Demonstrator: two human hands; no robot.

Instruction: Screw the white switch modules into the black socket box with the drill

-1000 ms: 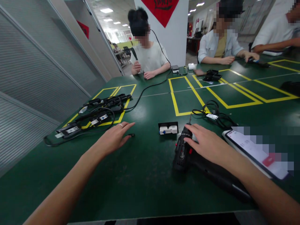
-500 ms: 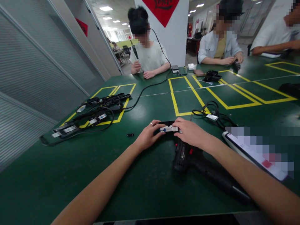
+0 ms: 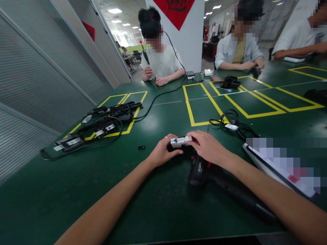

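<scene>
On one finger of our left hand [image 3: 160, 152] we wear a thin, pale ring [image 3: 166, 137]; which finger is hard to tell. Both our forearms [image 3: 109, 197] are bare above the worktop's [image 3: 153, 217] near edge, slim and tapering, and our right hand [image 3: 208, 146] is ungloved.

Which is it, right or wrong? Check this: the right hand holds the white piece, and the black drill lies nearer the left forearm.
Wrong forearm: in the head view, the black drill lies nearer the right forearm. The right hand does hold the white piece.
</scene>
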